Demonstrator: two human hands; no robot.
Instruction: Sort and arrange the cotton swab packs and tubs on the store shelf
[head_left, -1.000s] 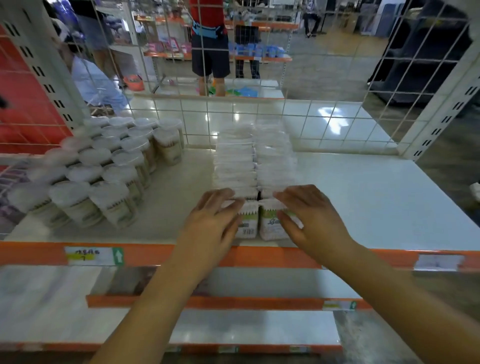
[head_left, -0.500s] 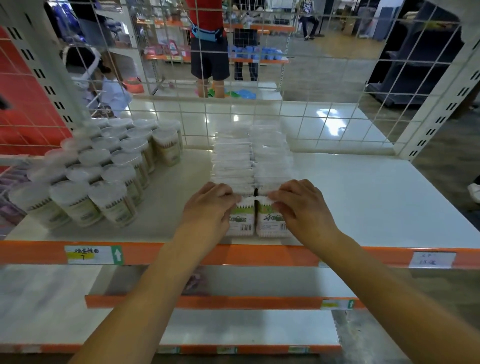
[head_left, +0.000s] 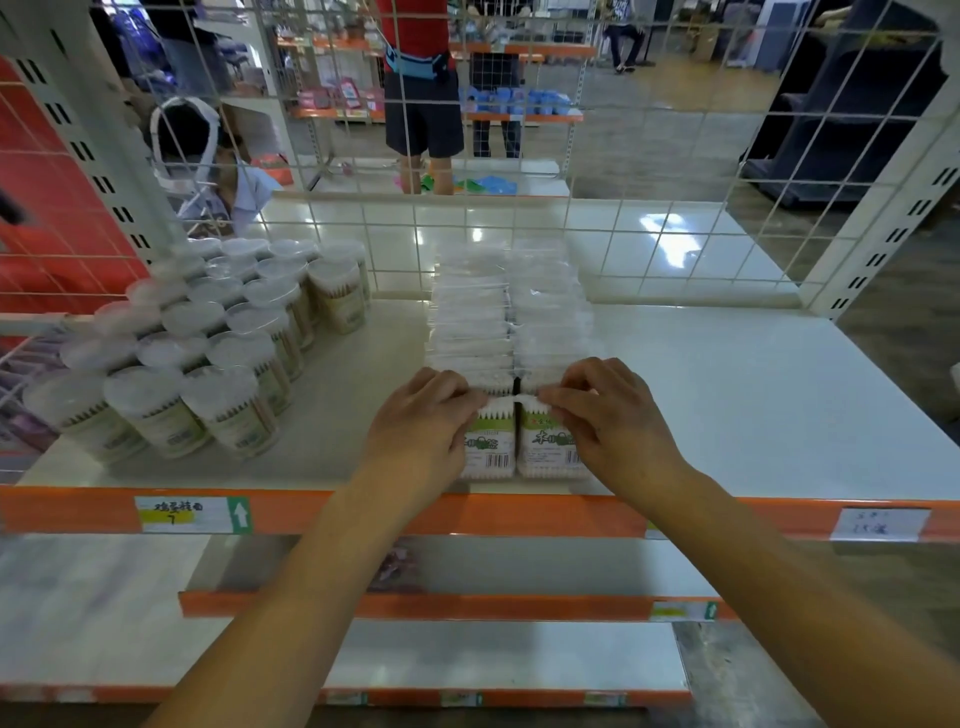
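Note:
Two rows of clear cotton swab packs (head_left: 511, 322) run from the wire back panel to the front of the white shelf (head_left: 753, 395). My left hand (head_left: 421, 426) grips the top of the front pack of the left row (head_left: 485, 447). My right hand (head_left: 608, 415) pinches the top of the front pack of the right row (head_left: 545, 447). Both front packs stand upright and show green labels with barcodes. Several round clear tubs of swabs (head_left: 218, 353) stand packed in rows on the shelf's left part.
A wire grid panel (head_left: 623, 244) closes the back of the shelf. An orange rail (head_left: 519, 514) with price tags runs along the front edge. Lower shelves lie below. People stand in the aisle behind the grid. The shelf's right part is bare white surface.
Both hands drew toward me from the tops of the rows and curled onto the front packs. The front pair now stands upright with labels showing.

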